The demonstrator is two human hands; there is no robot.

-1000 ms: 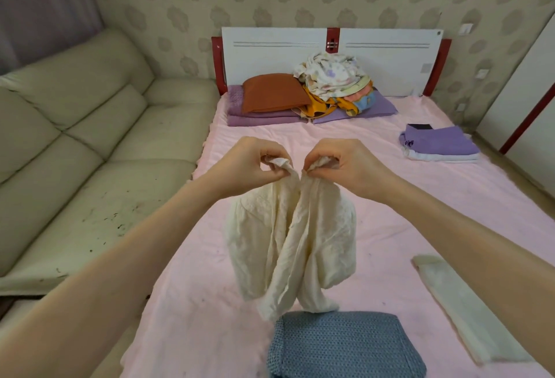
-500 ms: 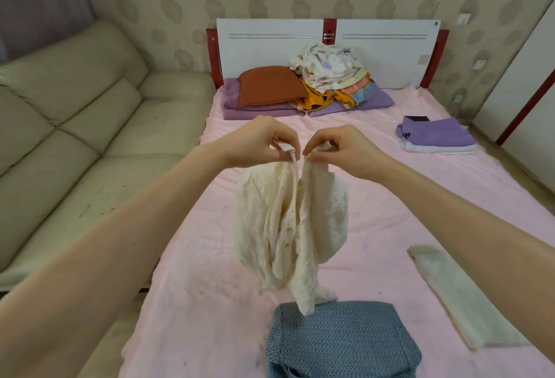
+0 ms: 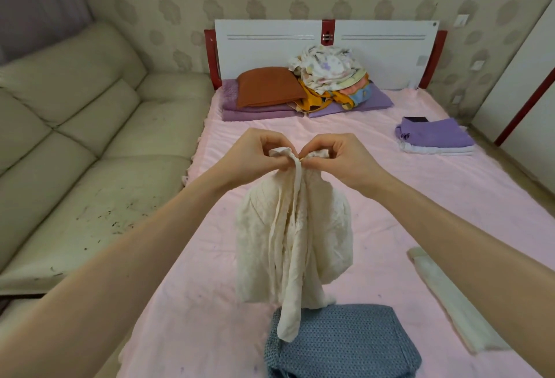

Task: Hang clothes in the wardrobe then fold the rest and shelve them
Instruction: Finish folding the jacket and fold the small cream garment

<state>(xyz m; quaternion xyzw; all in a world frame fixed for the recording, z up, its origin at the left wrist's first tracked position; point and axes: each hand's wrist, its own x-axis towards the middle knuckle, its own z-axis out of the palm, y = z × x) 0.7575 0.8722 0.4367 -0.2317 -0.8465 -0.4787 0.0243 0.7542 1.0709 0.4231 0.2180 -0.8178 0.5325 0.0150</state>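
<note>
Cream, crinkled cotton garment (image 3: 292,233): we note it hanging in mid-air above the pink-sheeted bed (image 3: 390,197), bunched vertically, with one long strip trailing down over the near edge of a folded grey-blue knitted sweater (image 3: 342,344) that lies on the sheet closest to us. Our left hand (image 3: 255,158) and right hand (image 3: 342,158) meet at the garment's top edge, close together; the fingers (image 3: 279,161) of each hand are curled and pinching the cloth between thumb and forefinger.

Head view, remainder: a folded off-white cloth strip (image 3: 450,302) lies flat on the sheet to the right, apart from the sweater. Farther right, near the bed's edge, we record a folded lilac pile on white layers (image 3: 435,137). At the head of the bed, an orange-brown pillow (image 3: 267,86) rests on purple bedding, just beside a heap of mixed patterned clothes (image 3: 330,74), both against the white headboard with red trim (image 3: 270,44). A worn beige leather sofa (image 3: 75,137) stands along the bed's left side.
</note>
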